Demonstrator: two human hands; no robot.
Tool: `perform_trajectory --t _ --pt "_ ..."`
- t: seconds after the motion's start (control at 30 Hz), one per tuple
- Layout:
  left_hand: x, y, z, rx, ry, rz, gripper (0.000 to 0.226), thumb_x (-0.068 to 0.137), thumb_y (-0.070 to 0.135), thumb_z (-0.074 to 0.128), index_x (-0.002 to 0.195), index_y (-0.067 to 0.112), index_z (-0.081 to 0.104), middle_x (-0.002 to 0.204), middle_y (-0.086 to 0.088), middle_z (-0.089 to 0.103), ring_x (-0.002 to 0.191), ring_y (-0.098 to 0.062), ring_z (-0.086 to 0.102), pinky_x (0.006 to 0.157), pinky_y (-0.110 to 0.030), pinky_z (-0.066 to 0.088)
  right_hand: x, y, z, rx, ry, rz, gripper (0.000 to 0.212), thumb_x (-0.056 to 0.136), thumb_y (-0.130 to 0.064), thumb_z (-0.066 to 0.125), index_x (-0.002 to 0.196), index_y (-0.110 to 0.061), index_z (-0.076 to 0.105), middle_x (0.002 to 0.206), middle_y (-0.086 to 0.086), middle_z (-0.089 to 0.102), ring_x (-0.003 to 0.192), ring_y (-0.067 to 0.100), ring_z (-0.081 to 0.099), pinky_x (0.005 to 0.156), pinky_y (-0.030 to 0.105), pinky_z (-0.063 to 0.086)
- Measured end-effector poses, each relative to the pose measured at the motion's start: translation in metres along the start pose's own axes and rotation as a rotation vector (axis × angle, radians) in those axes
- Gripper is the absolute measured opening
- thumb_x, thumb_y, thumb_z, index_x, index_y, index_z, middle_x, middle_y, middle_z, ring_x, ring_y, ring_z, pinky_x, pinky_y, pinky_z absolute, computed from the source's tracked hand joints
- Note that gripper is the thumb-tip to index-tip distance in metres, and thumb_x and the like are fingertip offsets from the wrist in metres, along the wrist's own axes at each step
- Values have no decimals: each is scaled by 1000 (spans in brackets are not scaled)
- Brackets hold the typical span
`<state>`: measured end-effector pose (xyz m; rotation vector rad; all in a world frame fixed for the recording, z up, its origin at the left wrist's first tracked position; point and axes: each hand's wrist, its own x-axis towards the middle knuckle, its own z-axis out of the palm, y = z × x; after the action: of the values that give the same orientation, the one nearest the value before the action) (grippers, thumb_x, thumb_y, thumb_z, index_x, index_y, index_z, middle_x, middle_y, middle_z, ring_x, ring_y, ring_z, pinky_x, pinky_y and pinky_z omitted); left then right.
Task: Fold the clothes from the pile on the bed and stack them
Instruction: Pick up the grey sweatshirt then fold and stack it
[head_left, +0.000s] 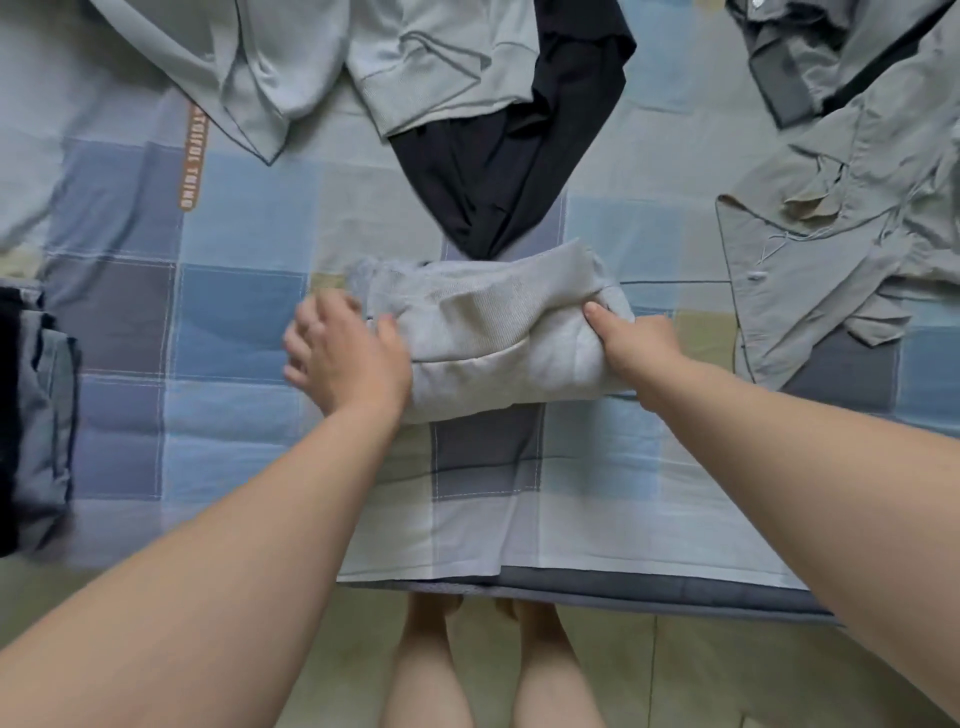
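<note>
I had the folded grey sweatshirt (493, 332) lying across the middle of the checked blue bedsheet (234, 312), near the edge of the bed where I stood. My right hand (631, 345) gripped its right end, thumb on top and fingers tucked out of sight underneath. My left hand (345, 358) lay against the left end, thumb resting on the cloth; the fingers were loosely spread and blurred, pinching nothing that I could see. Just beyond the sweatshirt lay a black garment (514, 171), with pale grey clothes (415, 62) partly over it. A crumpled grey shirt (831, 234) lay to the right, and a stack of folded clothes (36, 415) sat at the far left.
</note>
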<state>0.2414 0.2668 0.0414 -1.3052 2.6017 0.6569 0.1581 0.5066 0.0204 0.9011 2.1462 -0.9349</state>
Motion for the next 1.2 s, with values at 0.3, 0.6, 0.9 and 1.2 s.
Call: perform_trajectory --t 0.3,0.6,0.9,1.2 --pt "-1 12 28 417 -382 835 63 98 67 27 156 49 10 168 6 12 155 -28 9 123 -53 4 18 -13 1 -110 22 3 69 85 -56 69 129 -4 55 130 15 60 116 37 57 97 42 48" --pt "51 -3 57 510 -465 947 79 87 78 13 156 46 -6 168 14 0 156 -18 -4 123 -51 -7 5 -2 55 -985 221 -1158 66 96 -47 38 157 -24 30 168 4 17 154 29 15 122 56 10" --pt "78 -17 100 410 -286 958 70 95 72 15 158 43 14 168 9 9 156 -24 4 122 -54 -9 67 27 91 -1054 240 -1097 74 96 -52 27 160 -16 14 169 7 8 155 24 3 123 54 -3" --pt "89 -24 110 325 -189 1054 63 98 67 28 155 40 30 165 2 27 152 -29 21 121 -55 1 78 28 93 -956 250 -1176 77 94 -51 33 159 -13 17 168 11 13 155 27 8 123 57 1"
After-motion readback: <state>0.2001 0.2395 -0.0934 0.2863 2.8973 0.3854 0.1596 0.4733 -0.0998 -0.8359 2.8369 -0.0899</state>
